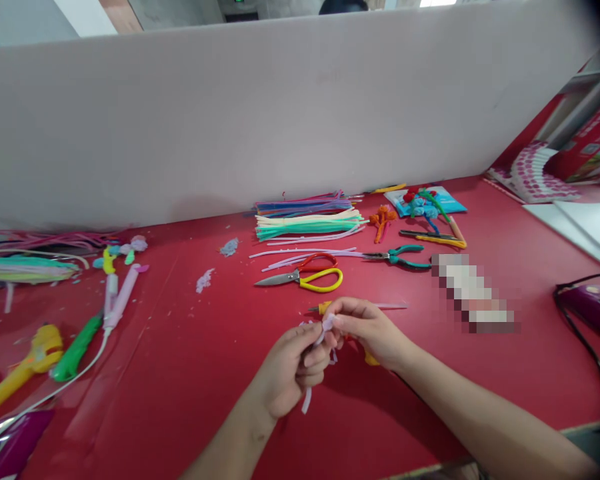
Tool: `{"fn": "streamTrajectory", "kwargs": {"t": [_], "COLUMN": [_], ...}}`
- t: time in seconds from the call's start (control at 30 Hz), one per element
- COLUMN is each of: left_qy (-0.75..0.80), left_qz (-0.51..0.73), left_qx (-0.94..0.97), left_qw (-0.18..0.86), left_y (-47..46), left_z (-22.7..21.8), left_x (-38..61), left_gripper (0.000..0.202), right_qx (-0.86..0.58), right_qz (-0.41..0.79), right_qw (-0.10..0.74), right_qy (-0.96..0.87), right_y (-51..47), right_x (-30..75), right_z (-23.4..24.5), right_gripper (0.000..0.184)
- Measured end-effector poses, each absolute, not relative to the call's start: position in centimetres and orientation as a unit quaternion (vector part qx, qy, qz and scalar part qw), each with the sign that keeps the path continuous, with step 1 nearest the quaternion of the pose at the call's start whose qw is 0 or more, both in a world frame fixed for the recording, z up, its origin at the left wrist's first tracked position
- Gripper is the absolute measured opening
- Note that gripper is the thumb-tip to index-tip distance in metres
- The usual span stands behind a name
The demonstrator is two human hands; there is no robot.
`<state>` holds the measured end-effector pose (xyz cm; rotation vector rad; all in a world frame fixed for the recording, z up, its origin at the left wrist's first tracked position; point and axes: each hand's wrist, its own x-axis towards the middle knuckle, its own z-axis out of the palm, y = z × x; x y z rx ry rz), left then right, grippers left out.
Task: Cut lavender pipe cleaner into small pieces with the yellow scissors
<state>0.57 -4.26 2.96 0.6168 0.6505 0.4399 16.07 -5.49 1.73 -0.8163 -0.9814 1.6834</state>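
Note:
Both my hands meet over the red table (180, 347), pinching a small pale-lilac pipe cleaner piece (327, 327) between them. My left hand (290, 370) is closed around its lower part, and a loose end (307, 400) hangs below the fingers. My right hand (367, 330) pinches the top of the same piece. A yellow-handled tool (324, 307) lies on the table just behind my right hand, and something yellow (371, 360) shows under that hand.
Yellow-handled scissors (310, 277) and green-handled pliers (400, 256) lie beyond my hands. Bundles of coloured pipe cleaners (307, 217) sit by the white partition (280, 113). Finished flowers (423, 200), a glue gun (25, 363) and more stems lie left and right.

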Motion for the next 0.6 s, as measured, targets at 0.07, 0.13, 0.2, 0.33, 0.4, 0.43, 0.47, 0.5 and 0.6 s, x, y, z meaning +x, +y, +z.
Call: {"fn": "streamTrajectory", "kwargs": {"t": [0.07, 0.13, 0.2, 0.33, 0.4, 0.43, 0.47, 0.5, 0.6], "left_qy": [0.319, 0.332, 0.349, 0.365, 0.37, 0.372, 0.374, 0.375, 0.372], "left_qz": [0.208, 0.217, 0.231, 0.218, 0.209, 0.206, 0.202, 0.197, 0.178], "left_qx": [0.322, 0.355, 0.384, 0.436, 0.475, 0.496, 0.515, 0.529, 0.544], "left_qw": [0.867, 0.847, 0.823, 0.793, 0.77, 0.757, 0.744, 0.736, 0.731], "left_y": [-4.2, -4.2, -4.2, -4.3, -4.3, -4.3, -4.3, -4.2, -4.1], "left_z": [3.0, 3.1, 3.2, 3.3, 3.4, 3.5, 3.4, 3.4, 3.0], "left_x": [0.5, 0.6, 0.6, 0.8, 0.8, 0.8, 0.9, 0.9, 0.8], "left_gripper": [0.027, 0.027, 0.024, 0.023, 0.025, 0.025, 0.026, 0.027, 0.033], "right_qx": [-0.361, -0.386, -0.407, -0.403, -0.392, -0.39, -0.391, -0.395, -0.416], "right_qz": [0.68, 0.671, 0.663, 0.681, 0.702, 0.708, 0.711, 0.71, 0.678], "right_qw": [0.484, 0.48, 0.475, 0.461, 0.458, 0.461, 0.468, 0.478, 0.519], "right_qy": [-0.415, -0.414, -0.411, -0.401, -0.379, -0.364, -0.349, -0.335, -0.315], "right_y": [-5.5, -5.5, -5.5, -5.4, -5.5, -5.4, -5.4, -5.3, -5.1], "right_x": [16.2, 16.3, 16.4, 16.5, 16.5, 16.6, 16.7, 16.8, 17.5], "right_z": [1.7, 1.8, 1.9, 1.8, 1.6, 1.5, 1.4, 1.3, 1.4], "right_gripper": [0.017, 0.017, 0.018, 0.018, 0.017, 0.016, 0.015, 0.015, 0.013]}}
